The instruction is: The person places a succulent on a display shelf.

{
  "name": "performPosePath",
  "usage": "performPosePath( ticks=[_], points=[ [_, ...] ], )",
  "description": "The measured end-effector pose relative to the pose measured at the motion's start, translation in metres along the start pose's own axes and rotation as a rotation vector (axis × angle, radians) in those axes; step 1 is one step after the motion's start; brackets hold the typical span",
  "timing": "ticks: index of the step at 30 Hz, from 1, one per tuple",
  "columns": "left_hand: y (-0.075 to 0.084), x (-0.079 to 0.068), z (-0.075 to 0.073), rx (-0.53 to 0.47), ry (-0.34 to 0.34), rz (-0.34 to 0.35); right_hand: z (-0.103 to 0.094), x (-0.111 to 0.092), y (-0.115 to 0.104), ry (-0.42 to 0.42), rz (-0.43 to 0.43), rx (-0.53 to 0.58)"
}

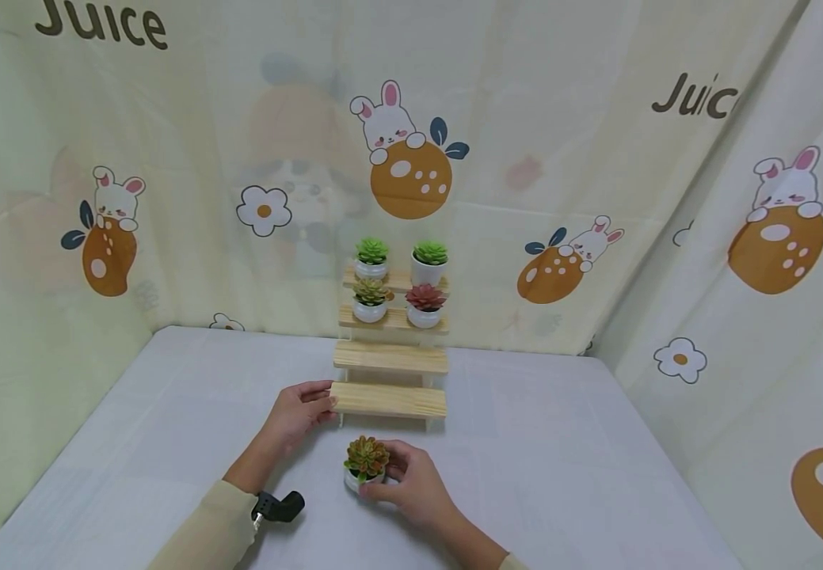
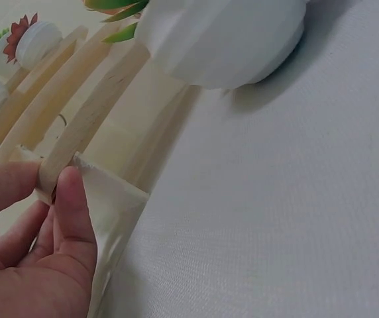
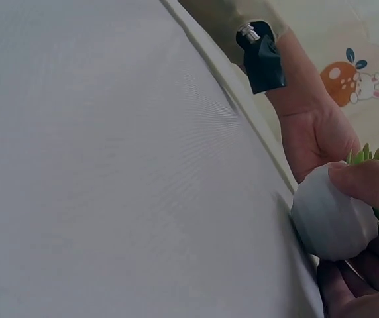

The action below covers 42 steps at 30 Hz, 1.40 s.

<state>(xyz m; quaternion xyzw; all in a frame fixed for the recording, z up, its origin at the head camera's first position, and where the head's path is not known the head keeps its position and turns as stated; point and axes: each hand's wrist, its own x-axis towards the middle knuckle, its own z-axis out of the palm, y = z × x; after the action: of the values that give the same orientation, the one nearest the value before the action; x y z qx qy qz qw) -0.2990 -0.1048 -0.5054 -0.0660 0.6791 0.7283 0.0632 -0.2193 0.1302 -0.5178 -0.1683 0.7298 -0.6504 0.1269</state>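
Observation:
My left hand (image 1: 302,413) pinches the left end of the lowest step of a tiered wooden plant stand (image 1: 388,400); in the left wrist view thumb and fingers close on the board's end (image 2: 57,165). In front of the stand, my right hand (image 1: 414,483) grips a potted succulent (image 1: 366,459) with orange-green leaves and a white ribbed pot (image 3: 334,212). Thumb and fingers lie on opposite sides of that pot, which is at the table surface. On the upper two steps stand a red succulent (image 1: 425,305), a yellow-green succulent (image 1: 370,299) and two bright green succulents (image 1: 430,261) in white pots.
A white cloth covers the table (image 1: 561,459). Behind it hangs a cream curtain (image 1: 204,261) printed with rabbits and oranges, which also runs along both sides. A black wrist camera (image 1: 279,507) sticks out from the left sleeve (image 1: 207,526).

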Motion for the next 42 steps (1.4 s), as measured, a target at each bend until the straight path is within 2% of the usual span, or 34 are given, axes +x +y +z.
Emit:
performPosePath(
  ticks=[7, 16, 23, 42],
  points=[
    [-0.001, 0.002, -0.001, -0.012, -0.013, 0.007, -0.003, 0.006, -0.003, 0.024, -0.029, -0.002],
    [-0.002, 0.004, -0.003, -0.012, -0.017, 0.02, -0.008, 0.02, -0.016, 0.071, -0.03, -0.02],
    [0.0, 0.002, -0.003, -0.026, -0.029, 0.022, -0.011, 0.028, -0.03, 0.07, -0.051, 0.009],
    [-0.004, 0.006, -0.003, -0.016, -0.028, 0.007, -0.014, 0.052, -0.045, 0.137, -0.075, -0.082]
  ],
)
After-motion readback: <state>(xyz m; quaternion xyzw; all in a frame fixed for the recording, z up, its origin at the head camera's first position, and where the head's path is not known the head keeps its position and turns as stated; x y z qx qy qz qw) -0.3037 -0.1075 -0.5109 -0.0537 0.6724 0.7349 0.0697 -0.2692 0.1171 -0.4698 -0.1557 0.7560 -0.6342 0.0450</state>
